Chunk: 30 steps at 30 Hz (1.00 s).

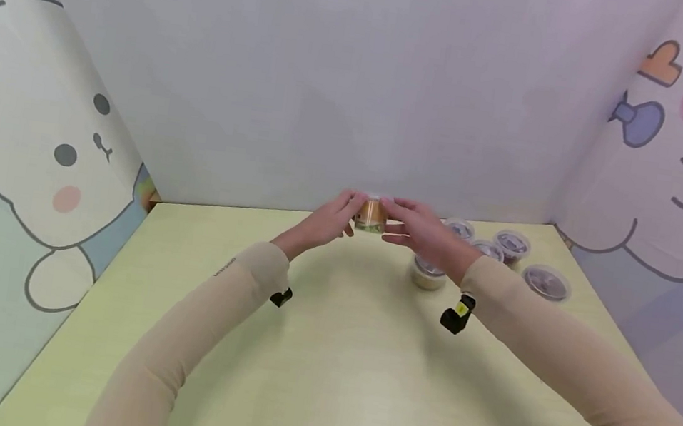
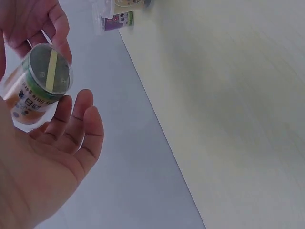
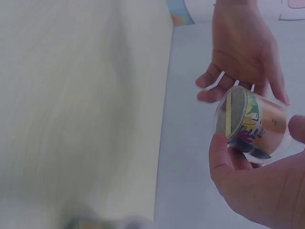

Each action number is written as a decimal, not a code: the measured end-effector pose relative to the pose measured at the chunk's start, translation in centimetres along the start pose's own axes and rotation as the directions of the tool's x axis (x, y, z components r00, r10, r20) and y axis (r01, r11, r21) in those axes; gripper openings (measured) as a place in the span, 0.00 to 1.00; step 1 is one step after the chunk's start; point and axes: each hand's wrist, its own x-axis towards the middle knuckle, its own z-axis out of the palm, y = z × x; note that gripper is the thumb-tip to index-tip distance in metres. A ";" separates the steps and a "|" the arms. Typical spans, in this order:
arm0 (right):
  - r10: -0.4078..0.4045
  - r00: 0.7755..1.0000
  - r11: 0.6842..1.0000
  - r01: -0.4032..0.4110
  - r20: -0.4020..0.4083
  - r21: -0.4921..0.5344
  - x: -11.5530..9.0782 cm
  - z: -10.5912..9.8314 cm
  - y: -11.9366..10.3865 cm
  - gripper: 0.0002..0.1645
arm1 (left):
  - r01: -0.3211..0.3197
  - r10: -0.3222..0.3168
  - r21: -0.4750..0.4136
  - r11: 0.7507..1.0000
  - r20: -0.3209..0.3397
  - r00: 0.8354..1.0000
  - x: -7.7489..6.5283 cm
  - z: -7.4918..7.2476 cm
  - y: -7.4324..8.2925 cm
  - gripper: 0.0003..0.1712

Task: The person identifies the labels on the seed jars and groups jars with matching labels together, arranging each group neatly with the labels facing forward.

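A small clear plastic cup (image 1: 371,215) with an orange printed label is held up between both hands near the back of the table. My left hand (image 1: 325,224) grips its left side, thumb and fingers around the wall. From the right, my right hand (image 1: 426,233) holds the other side. In the left wrist view, the cup (image 2: 47,78) tilts, showing a greyish end crossed by a pale yellow strip. The right wrist view shows the label (image 3: 257,121) with a colourful plant print and a dark band; the right hand (image 3: 262,188) curls around the cup there.
Several clear lidded tubs, including one round tub (image 1: 546,282), stand at the back right of the pale yellow table (image 1: 347,365). Another tub (image 1: 428,273) sits below the right hand. A grey wall (image 1: 345,84) rises behind the table, with cartoon-printed panels on both sides.
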 end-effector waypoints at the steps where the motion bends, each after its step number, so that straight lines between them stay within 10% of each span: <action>1: 0.003 1.000 0.999 -0.003 0.008 0.040 0.0 0.3 -0.1 0.43 | 0.000 0.000 -0.014 1.000 -0.008 1.000 0.0 0.0 0.0 0.41; 8: -0.012 1.000 0.994 0.011 0.016 0.108 0.0 1.5 -0.6 0.36 | -0.022 0.014 -0.084 0.996 -0.086 0.996 -0.3 0.4 0.0 0.39; 30: -0.052 0.998 0.995 0.050 0.031 0.081 -0.1 1.2 1.7 0.45 | 0.013 -0.009 -0.140 0.990 0.024 1.000 -2.6 0.7 -1.3 0.37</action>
